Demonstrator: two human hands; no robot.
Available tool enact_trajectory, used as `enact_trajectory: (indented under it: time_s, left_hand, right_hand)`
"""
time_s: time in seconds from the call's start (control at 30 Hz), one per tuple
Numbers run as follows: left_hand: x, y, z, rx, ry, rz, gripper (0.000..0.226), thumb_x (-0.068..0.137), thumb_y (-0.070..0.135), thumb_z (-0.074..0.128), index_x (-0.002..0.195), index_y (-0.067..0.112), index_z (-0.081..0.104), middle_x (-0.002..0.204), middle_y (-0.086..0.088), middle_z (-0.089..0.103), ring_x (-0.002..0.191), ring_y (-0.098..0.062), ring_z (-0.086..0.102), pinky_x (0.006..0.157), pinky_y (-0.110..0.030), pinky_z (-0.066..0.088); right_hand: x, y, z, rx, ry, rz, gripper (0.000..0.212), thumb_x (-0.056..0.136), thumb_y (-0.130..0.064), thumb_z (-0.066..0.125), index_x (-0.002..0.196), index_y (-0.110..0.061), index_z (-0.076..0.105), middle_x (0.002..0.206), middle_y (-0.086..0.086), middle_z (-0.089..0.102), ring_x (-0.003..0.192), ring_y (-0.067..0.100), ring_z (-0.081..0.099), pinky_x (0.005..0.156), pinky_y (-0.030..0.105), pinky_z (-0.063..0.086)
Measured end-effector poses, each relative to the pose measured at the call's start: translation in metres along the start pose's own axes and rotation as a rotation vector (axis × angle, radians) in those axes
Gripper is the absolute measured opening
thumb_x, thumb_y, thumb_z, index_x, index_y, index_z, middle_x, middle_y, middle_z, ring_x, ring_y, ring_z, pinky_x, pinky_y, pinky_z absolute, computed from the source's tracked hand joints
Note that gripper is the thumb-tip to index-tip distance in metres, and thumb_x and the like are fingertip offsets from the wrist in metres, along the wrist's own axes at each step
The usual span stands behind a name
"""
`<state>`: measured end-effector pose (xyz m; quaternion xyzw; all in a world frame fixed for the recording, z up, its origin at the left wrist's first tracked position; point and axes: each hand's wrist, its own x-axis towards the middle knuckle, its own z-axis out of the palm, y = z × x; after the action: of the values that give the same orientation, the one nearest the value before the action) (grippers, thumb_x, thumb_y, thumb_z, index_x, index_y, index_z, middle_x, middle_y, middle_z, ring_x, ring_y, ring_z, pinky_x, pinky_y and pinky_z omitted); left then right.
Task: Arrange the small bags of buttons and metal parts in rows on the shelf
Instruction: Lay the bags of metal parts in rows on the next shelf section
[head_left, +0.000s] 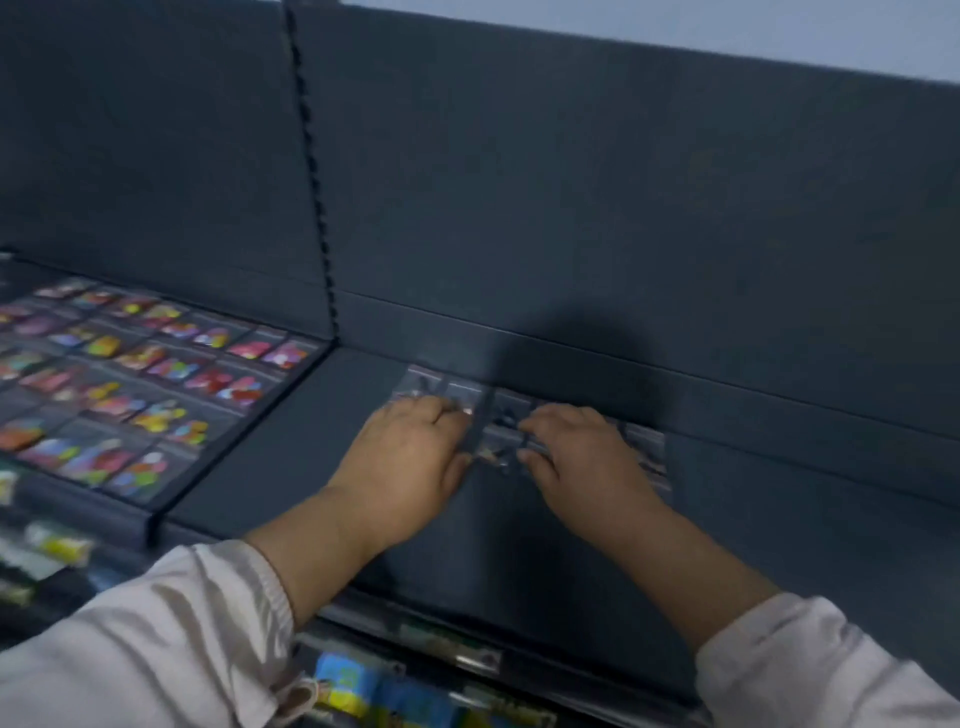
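Dark grey shelving (270, 467) fills the view; its left bay is already covered with rows of coloured button bags (135, 384). At the back of the right bay, a first row of clear bags (506, 415) is being set under the left hand (410, 452) and right hand (587, 457). Whether bags are pinched or merely pressed cannot be told through blur. Next, edges likely need squaring against neighbours.

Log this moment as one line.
left hand, right hand: on clear bags | grips: blurred | surface: dark shelf | coloured bags: rowed, left
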<state>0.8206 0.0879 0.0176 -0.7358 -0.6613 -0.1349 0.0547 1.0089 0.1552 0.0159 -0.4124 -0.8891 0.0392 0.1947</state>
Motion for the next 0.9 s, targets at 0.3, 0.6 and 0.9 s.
enact_trajectory:
  time_s: [0.3, 0.6, 0.9]
  left_hand:
    - [-0.135, -0.161, -0.095, 0.162, 0.092, -0.269, 0.051, 0.083, 0.046, 0.042, 0.117, 0.012, 0.058, 0.117, -0.011, 0.059, 0.106, -0.033, 0.056, 0.090, -0.041, 0.047]
    - [-0.272, -0.299, -0.182, 0.269, 0.153, -0.452, 0.048, 0.090, 0.043, 0.051, 0.130, 0.017, 0.051, 0.127, -0.005, 0.054, 0.115, -0.027, 0.052, 0.097, -0.040, 0.042]
    - [-0.309, -0.389, -0.216, 0.229, 0.216, -0.588, 0.051, 0.092, 0.046, 0.047, 0.138, 0.024, 0.042, 0.139, 0.004, 0.045, 0.126, -0.017, 0.043, 0.105, -0.033, 0.035]
  right_hand:
    - [0.058, -0.215, 0.034, 0.006, -0.051, -0.268, 0.037, 0.094, -0.035, 0.048, 0.124, -0.015, 0.055, 0.129, 0.004, 0.053, 0.119, 0.026, 0.046, 0.102, 0.038, 0.036]
    - [0.105, -0.415, 0.067, 0.125, -0.081, -0.393, 0.045, 0.093, -0.040, 0.042, 0.130, -0.017, 0.051, 0.135, 0.002, 0.049, 0.124, 0.023, 0.039, 0.104, 0.034, 0.031]
    - [0.174, -0.508, 0.098, 0.146, -0.115, -0.466, 0.052, 0.090, -0.045, 0.035, 0.132, -0.018, 0.050, 0.135, 0.002, 0.049, 0.123, 0.021, 0.042, 0.103, 0.032, 0.035]
